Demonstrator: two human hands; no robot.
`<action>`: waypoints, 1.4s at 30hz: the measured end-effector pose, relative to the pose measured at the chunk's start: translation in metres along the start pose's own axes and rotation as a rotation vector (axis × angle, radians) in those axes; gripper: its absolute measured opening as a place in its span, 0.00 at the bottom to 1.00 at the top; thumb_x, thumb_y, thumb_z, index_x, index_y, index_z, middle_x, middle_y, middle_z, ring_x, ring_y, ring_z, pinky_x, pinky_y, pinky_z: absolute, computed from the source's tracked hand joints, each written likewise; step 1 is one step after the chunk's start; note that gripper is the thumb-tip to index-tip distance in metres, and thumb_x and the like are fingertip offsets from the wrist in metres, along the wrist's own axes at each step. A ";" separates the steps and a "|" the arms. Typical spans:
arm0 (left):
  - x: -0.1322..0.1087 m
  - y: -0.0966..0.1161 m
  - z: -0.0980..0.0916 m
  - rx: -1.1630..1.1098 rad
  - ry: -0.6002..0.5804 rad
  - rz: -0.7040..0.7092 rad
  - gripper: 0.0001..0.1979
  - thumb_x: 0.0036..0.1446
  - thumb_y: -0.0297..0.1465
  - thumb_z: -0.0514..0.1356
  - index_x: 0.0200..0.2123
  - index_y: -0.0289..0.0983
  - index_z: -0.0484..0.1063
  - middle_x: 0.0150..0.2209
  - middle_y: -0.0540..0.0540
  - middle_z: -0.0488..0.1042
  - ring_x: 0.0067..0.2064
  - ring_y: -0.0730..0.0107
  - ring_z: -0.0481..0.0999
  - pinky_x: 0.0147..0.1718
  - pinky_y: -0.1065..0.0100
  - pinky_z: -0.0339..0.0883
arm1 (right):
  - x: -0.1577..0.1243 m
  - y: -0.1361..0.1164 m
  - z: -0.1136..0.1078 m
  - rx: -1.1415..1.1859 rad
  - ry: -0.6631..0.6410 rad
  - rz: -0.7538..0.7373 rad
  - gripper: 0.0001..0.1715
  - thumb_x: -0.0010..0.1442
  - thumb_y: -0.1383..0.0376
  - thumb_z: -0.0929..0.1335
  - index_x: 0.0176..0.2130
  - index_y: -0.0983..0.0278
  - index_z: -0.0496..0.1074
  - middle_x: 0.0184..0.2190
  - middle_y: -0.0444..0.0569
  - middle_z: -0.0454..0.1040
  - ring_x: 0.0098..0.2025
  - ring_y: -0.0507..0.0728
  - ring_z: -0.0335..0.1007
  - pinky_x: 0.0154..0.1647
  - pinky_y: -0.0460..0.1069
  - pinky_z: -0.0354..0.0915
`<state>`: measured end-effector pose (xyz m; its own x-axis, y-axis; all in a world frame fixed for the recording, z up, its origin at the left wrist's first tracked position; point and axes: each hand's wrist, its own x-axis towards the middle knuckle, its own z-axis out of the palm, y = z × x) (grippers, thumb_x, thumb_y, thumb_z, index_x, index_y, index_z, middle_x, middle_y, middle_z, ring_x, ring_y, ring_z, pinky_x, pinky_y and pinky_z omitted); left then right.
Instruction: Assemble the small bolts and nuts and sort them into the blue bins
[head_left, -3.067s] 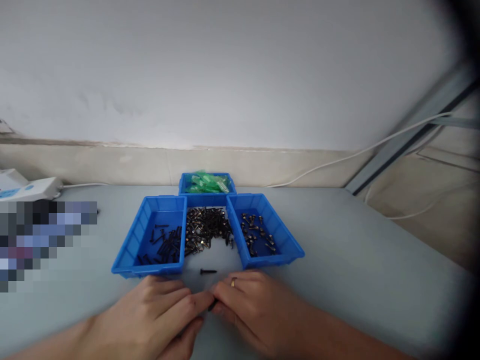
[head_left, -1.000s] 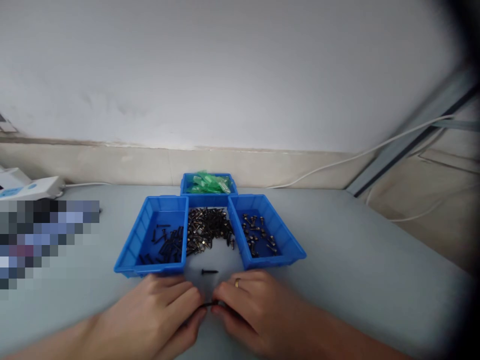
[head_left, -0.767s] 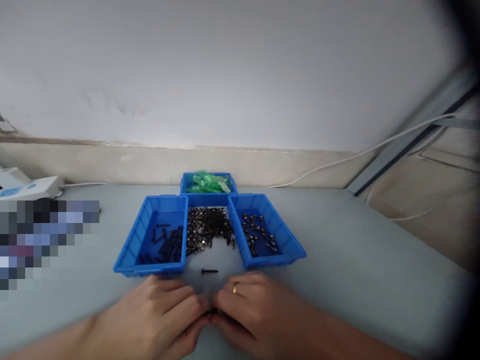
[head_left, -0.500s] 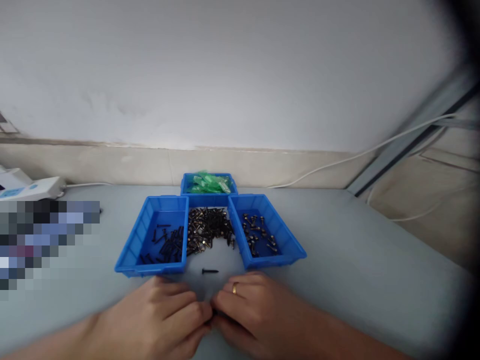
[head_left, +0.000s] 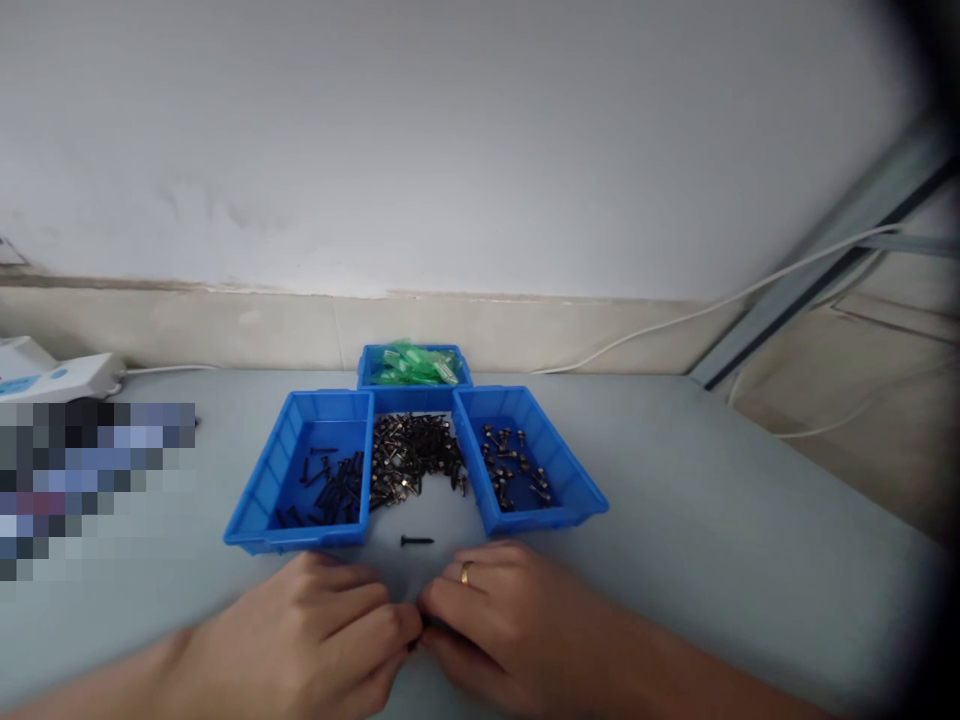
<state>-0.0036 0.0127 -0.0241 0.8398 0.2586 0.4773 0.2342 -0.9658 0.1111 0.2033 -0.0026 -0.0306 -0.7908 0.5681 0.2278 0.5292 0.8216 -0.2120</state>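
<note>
My left hand (head_left: 330, 628) and my right hand (head_left: 510, 618) meet at the near side of the table, fingers curled and fingertips almost touching. Between the pinched tips shows a small dark piece (head_left: 425, 624), mostly covered by the fingers; its kind cannot be made out. Just beyond them one black screw (head_left: 417, 540) lies on its side on the table. Behind it spreads a mixed pile of black and brassy screws (head_left: 412, 460). A blue tray (head_left: 251, 490) on the left holds black screws; another blue tray (head_left: 577, 490) on the right holds several shinier hex-headed screws.
At the back, a third blue tray (head_left: 416, 400) holds green plastic packets (head_left: 412, 364). A white power strip (head_left: 82, 378) and a blurred-out patch lie at far left. A white cable (head_left: 645, 333) runs along the wall past a metal frame (head_left: 765, 320) at right.
The view has shifted very slightly. My hands stay together in nearly the same pose; a bit more of the dark piece shows at the fingertips.
</note>
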 end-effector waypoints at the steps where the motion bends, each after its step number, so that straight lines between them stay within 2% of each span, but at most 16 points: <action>1: 0.000 0.000 -0.001 -0.001 -0.003 0.001 0.16 0.67 0.24 0.42 0.36 0.33 0.68 0.21 0.51 0.68 0.20 0.71 0.66 0.18 0.69 0.57 | 0.000 0.000 0.000 0.002 0.000 0.000 0.11 0.63 0.67 0.63 0.29 0.65 0.66 0.23 0.43 0.70 0.26 0.52 0.66 0.28 0.47 0.58; 15: 0.003 0.002 -0.002 0.000 0.003 -0.009 0.15 0.67 0.23 0.42 0.38 0.33 0.68 0.21 0.50 0.69 0.19 0.71 0.67 0.17 0.69 0.58 | 0.000 0.001 0.001 0.011 0.034 -0.015 0.11 0.63 0.67 0.62 0.28 0.65 0.66 0.22 0.43 0.69 0.25 0.52 0.65 0.25 0.48 0.56; 33: 0.001 0.000 -0.001 -0.013 -0.035 -0.012 0.15 0.66 0.24 0.43 0.40 0.32 0.69 0.22 0.49 0.70 0.21 0.69 0.69 0.18 0.68 0.61 | 0.000 0.000 0.001 -0.001 0.007 0.009 0.11 0.64 0.66 0.62 0.28 0.64 0.66 0.23 0.43 0.70 0.26 0.53 0.67 0.28 0.48 0.60; 42: 0.001 0.000 0.001 -0.014 -0.053 -0.022 0.15 0.67 0.24 0.42 0.36 0.33 0.69 0.22 0.50 0.69 0.21 0.70 0.68 0.18 0.69 0.59 | 0.000 0.002 0.002 0.026 0.030 -0.012 0.11 0.63 0.66 0.63 0.28 0.65 0.66 0.23 0.44 0.70 0.25 0.53 0.66 0.27 0.48 0.59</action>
<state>-0.0025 0.0126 -0.0248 0.8597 0.2795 0.4276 0.2460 -0.9601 0.1331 0.2038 -0.0016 -0.0330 -0.7874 0.5593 0.2592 0.5108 0.8273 -0.2336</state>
